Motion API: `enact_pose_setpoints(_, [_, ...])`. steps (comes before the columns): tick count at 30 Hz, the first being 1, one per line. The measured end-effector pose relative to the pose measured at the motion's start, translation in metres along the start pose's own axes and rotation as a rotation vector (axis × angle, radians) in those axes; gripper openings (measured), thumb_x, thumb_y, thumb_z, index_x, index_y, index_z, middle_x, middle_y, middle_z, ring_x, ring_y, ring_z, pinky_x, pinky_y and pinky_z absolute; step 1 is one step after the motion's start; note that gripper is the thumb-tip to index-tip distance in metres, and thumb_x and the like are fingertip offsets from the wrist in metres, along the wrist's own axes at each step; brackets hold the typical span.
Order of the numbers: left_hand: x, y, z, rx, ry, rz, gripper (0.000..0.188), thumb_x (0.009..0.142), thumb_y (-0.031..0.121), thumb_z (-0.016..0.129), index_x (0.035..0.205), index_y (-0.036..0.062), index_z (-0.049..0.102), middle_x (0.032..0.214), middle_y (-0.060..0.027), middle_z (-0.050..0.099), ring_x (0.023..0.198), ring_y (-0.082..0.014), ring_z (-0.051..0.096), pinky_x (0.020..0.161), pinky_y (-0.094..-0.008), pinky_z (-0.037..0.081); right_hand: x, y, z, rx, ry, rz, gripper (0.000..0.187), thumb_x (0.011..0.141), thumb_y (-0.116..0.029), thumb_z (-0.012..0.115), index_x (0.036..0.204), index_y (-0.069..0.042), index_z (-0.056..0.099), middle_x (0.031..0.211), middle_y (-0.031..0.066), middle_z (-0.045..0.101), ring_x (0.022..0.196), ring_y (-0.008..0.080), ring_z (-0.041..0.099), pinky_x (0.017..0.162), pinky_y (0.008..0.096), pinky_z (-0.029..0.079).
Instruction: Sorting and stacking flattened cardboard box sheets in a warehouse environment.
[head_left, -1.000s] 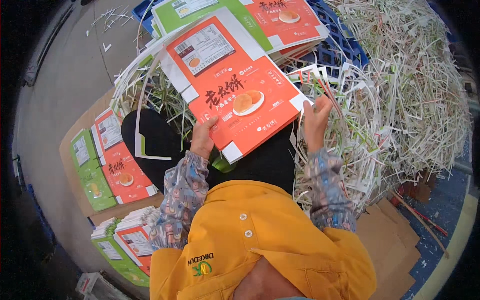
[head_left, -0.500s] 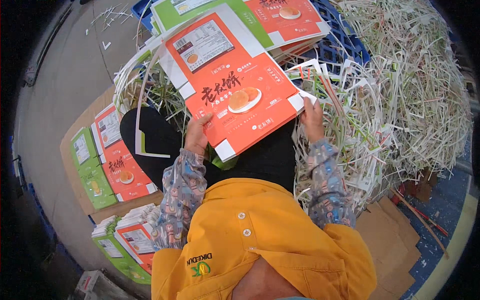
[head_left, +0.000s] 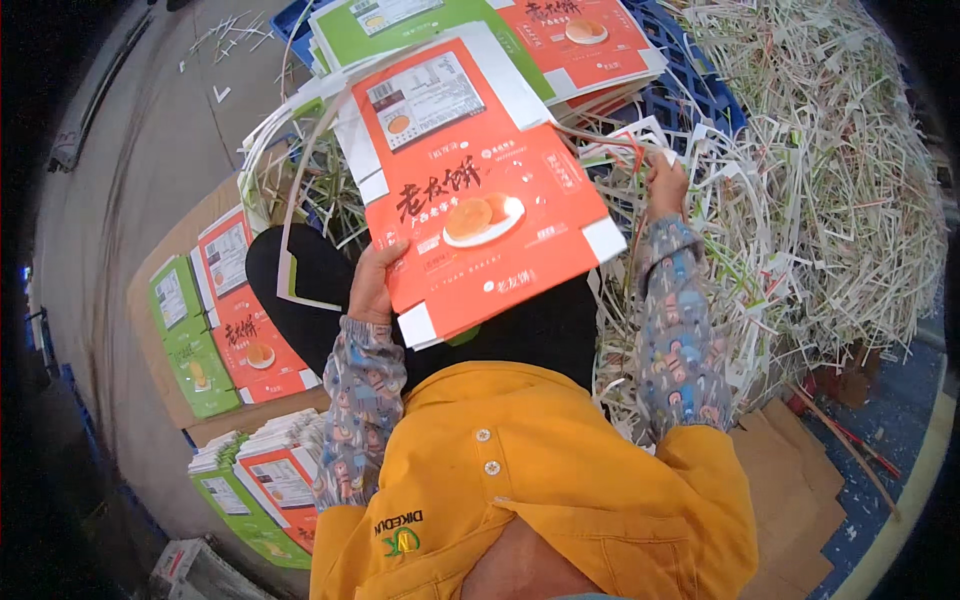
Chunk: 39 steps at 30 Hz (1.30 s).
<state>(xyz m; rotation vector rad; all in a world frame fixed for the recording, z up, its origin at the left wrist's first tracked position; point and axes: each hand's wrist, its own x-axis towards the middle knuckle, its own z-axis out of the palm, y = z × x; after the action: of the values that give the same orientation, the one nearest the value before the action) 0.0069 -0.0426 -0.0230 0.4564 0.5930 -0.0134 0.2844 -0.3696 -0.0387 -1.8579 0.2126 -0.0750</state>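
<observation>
My left hand [head_left: 374, 285] grips the lower left edge of a flat carton blank [head_left: 540, 250], orange with white tabs and a picture of round cakes on a plate. It is tilted above my lap, and a second layer seems to lie under it. My right hand [head_left: 665, 188] is off the blank, to its right, with fingers closed on a thin paper offcut strip [head_left: 600, 138]. That strip runs toward the blank's upper right side. Another offcut strip [head_left: 290, 245] hangs in an angled loop on the blank's left.
Green and orange blanks [head_left: 590, 40] are stacked on a blue plastic crate [head_left: 690, 85] ahead. Shredded offcuts [head_left: 830, 190] heap up on the right. More stacked blanks [head_left: 245, 320] sit at left on cardboard [head_left: 160, 350]. Flattened brown cardboard [head_left: 790, 490] lies at lower right.
My right hand has left the blank's right corner and moved up and right to the offcut strip. The blank, in my left hand, has tilted, its lower left corner shifting left and down.
</observation>
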Motion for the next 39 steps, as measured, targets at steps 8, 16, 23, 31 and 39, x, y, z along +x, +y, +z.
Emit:
enact_pose_setpoints(8, [-0.020,0.001,0.006,0.074,-0.001,0.079,0.043,0.073,-0.002,0.055,0.114,-0.0018,0.040,0.106,-0.0133,0.053,0.092,-0.0229,0.056,0.078,-0.0349,0.049,0.060,-0.035,0.016,-0.114,-0.042,-0.046,0.016,0.075,-0.020,0.058,0.076,-0.004,0.056,0.056,0.0018,0.048,0.045,0.0097,0.041,0.041,0.0240,0.031])
enact_pose_setpoints(16, [-0.019,0.006,0.004,0.179,0.059,0.139,0.044,0.072,-0.001,0.057,0.113,-0.0011,0.041,0.105,-0.0109,0.053,0.092,-0.0199,0.056,0.079,-0.0317,0.048,-0.027,-0.142,0.069,-0.573,0.076,-1.176,0.038,0.070,-0.012,0.058,0.105,-0.002,0.046,0.103,0.0182,0.048,0.095,0.0328,0.046,0.080,0.0432,0.038])
enact_pose_setpoints(23, [-0.007,-0.001,0.016,0.178,-0.021,0.163,0.048,0.069,0.003,0.059,0.114,-0.0015,0.041,0.106,-0.0091,0.054,0.091,-0.0197,0.055,0.079,-0.0315,0.046,-0.025,-0.035,0.127,-0.316,-0.426,-0.656,0.055,0.073,-0.025,0.061,0.114,0.003,0.037,0.107,0.0231,0.048,0.100,0.0368,0.046,0.086,0.0382,0.036])
enact_pose_setpoints(31, [-0.028,0.001,0.007,0.225,0.070,0.192,0.044,0.074,0.010,0.059,0.114,-0.0003,0.043,0.104,-0.0092,0.054,0.089,-0.0197,0.056,0.077,-0.0309,0.047,-0.056,-0.033,0.118,-0.076,-0.702,-0.104,0.043,0.085,-0.036,0.046,0.099,0.004,0.053,0.088,0.0098,0.060,0.078,0.0153,0.055,0.071,0.0294,0.042])
enact_pose_setpoints(39, [-0.051,0.039,0.016,0.229,0.018,0.148,0.043,0.073,0.011,0.061,0.111,-0.0005,0.046,0.102,-0.0088,0.056,0.087,-0.0183,0.057,0.077,-0.0305,0.047,-0.060,-0.091,0.094,-0.055,-0.905,-0.240,0.035,0.087,-0.029,0.044,0.100,0.002,0.052,0.087,0.0089,0.060,0.077,0.0140,0.055,0.067,0.0276,0.043])
